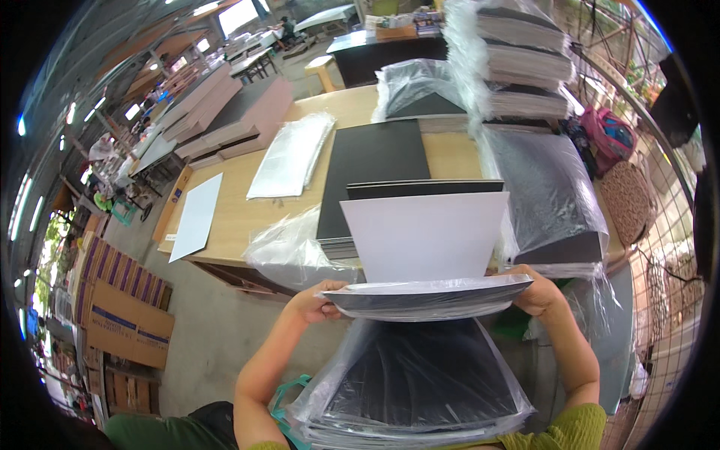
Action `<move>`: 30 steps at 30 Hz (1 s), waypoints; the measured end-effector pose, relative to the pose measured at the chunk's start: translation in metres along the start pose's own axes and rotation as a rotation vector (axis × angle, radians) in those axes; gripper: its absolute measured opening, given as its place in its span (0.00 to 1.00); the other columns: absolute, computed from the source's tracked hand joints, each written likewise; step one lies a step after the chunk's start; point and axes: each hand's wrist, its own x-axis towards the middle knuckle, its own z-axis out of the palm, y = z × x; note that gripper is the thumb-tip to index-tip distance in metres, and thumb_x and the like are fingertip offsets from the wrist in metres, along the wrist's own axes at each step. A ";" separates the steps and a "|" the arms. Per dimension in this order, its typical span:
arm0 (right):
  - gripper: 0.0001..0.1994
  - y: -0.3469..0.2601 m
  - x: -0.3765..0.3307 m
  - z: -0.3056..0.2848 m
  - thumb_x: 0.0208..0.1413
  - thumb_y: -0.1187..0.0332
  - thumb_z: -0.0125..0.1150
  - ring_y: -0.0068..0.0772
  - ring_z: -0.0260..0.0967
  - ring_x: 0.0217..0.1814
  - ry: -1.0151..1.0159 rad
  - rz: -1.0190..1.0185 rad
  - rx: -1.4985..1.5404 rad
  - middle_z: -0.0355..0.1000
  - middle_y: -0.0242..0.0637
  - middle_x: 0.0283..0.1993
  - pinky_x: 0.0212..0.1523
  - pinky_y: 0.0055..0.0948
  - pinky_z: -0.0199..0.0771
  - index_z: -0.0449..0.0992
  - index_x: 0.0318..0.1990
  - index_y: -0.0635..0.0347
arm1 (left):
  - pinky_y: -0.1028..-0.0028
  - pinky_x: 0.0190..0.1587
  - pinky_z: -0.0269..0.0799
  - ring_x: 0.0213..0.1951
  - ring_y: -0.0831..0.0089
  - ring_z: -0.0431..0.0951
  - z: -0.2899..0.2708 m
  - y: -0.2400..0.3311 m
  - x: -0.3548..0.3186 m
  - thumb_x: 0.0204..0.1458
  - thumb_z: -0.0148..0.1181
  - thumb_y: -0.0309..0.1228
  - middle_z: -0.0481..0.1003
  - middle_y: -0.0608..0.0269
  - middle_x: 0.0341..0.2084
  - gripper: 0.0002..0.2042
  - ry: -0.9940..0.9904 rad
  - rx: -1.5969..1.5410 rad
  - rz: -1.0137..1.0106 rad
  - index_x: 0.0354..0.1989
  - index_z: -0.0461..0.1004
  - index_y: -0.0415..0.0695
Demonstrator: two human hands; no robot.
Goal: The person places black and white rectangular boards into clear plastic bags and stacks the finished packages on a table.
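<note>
Both my hands grip the ends of a plastic-wrapped pack of dark boards (pixel 427 301), held tilted nearly edge-on in front of me. My left hand (pixel 318 302) is closed on its left corner. Around the right corner my right hand (pixel 532 291) is closed too. Just beyond the pack rises a white board (pixel 427 236), with black boards (pixel 424 187) showing behind its top edge. Their lower ends are hidden by the pack, so I cannot tell whether they sit inside the plastic. Closest to my body lies a stack of dark boards wrapped in clear plastic (pixel 420 375).
On the wooden table (pixel 225 214) lie a stack of black boards (pixel 375 154), clear plastic bags (pixel 292 157) and a white sheet (pixel 196 214). Wrapped stacks (pixel 544 191) stand at right beside a wire fence. Cardboard boxes (pixel 127 315) are at lower left.
</note>
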 end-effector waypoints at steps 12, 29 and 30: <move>0.13 0.140 -0.003 -0.068 0.42 0.68 0.66 0.24 0.68 0.33 0.132 0.258 -0.303 0.75 0.36 0.31 0.35 0.21 0.65 0.79 0.34 0.69 | 0.85 0.14 0.52 0.14 0.89 0.58 0.010 -0.084 0.037 0.56 0.55 0.43 0.67 0.76 0.16 0.14 0.472 0.303 -0.052 0.29 0.74 0.45; 0.14 0.240 0.074 -0.121 0.41 0.68 0.66 0.35 0.70 0.40 0.396 0.322 -0.505 0.75 0.44 0.36 0.41 0.30 0.68 0.79 0.37 0.67 | 0.84 0.15 0.49 0.15 0.88 0.58 -0.090 -0.114 0.070 0.52 0.61 0.43 0.67 0.77 0.17 0.15 0.579 0.344 -0.061 0.31 0.75 0.42; 0.14 0.242 0.072 -0.123 0.42 0.68 0.65 0.35 0.70 0.40 0.421 0.292 -0.514 0.75 0.43 0.37 0.41 0.30 0.68 0.79 0.37 0.67 | 0.84 0.15 0.49 0.15 0.88 0.58 -0.075 -0.109 0.072 0.52 0.61 0.43 0.68 0.77 0.17 0.15 0.528 0.546 -0.040 0.30 0.75 0.42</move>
